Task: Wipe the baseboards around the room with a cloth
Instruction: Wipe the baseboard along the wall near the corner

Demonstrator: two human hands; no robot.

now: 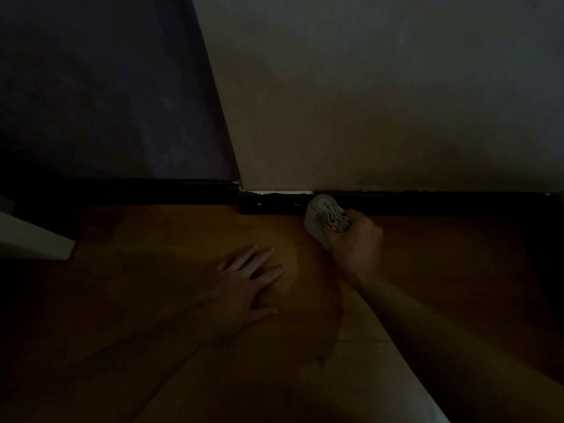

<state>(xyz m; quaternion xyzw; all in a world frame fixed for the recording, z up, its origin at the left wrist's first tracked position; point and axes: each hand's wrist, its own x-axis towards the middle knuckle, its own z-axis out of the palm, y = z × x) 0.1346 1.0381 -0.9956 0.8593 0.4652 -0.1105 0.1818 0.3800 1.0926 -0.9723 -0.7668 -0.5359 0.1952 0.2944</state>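
While the right hand (355,239) fingers curl round the soft, light folded cloth (324,215) against the baseboard (274,206), the left hand (244,282) lies spread flat on the floor (152,270)

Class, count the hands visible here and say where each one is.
2. The left hand rests flat on the wooden floor; the right hand grips the cloth at the dark baseboard.

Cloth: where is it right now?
Head view, right of centre: the cloth is bunched in the right hand, against the dark baseboard just right of the wall corner. The left hand lies flat on the floor to its lower left.
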